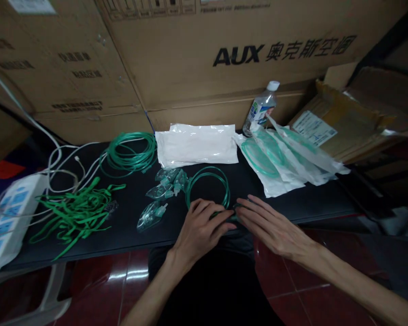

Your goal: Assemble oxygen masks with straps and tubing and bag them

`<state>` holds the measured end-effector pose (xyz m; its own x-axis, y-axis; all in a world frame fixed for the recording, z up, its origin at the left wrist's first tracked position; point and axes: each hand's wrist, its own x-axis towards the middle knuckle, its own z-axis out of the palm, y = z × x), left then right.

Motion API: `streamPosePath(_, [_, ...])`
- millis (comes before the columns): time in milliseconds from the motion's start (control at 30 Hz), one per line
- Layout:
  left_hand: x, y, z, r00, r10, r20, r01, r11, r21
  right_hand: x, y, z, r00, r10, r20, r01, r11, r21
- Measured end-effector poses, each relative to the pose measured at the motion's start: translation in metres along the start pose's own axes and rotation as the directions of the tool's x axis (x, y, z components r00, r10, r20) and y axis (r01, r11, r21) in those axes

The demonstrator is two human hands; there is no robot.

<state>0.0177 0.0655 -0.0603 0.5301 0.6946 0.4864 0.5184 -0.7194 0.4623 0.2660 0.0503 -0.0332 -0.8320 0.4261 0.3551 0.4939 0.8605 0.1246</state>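
A coil of green plastic tubing lies at the front of the dark bench, its near side running under my fingers. My left hand is closed, thumb and forefinger pinching around the tubing's end. Opposite it, my right hand has its fingers long and pressed together over a small greenish piece; its thumb is hidden, so what it grips is unclear. The fingertips of both hands almost meet. Left of the coil are several clear green face masks with short connectors.
Green elastic straps are heaped at left, beside a white power strip and cables. Behind lie another tubing coil and white packets. Packaged masks, a plastic bottle and an opened carton stand right; large cardboard boxes back the bench.
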Motion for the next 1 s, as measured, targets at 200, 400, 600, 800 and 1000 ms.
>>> streamPosePath(200, [-0.023,0.000,-0.011,0.972,-0.232,-0.032,0.234,0.964,0.128,0.007,0.010,0.000,0.997,0.002,-0.083,-0.013,0.990,-0.140])
streamPosePath(400, [-0.031,-0.004,-0.001,0.970,-0.228,0.085,0.217,0.969,0.121,0.007,0.031,0.021,0.993,0.053,-0.102,-0.051,0.998,0.024])
streamPosePath(600, [-0.024,0.004,0.009,0.975,-0.200,0.095,0.194,0.979,0.070,0.011,0.042,0.042,0.967,0.228,-0.110,-0.181,0.927,0.329])
streamPosePath(800, [-0.028,0.009,0.009,0.979,-0.201,0.039,0.201,0.980,-0.006,0.013,0.025,0.044,0.913,0.389,-0.122,-0.257,0.781,0.570])
streamPosePath(1000, [-0.031,0.020,0.011,0.980,-0.178,0.084,0.176,0.984,0.029,0.021,0.000,0.059,0.636,0.740,-0.216,-0.385,0.548,0.743])
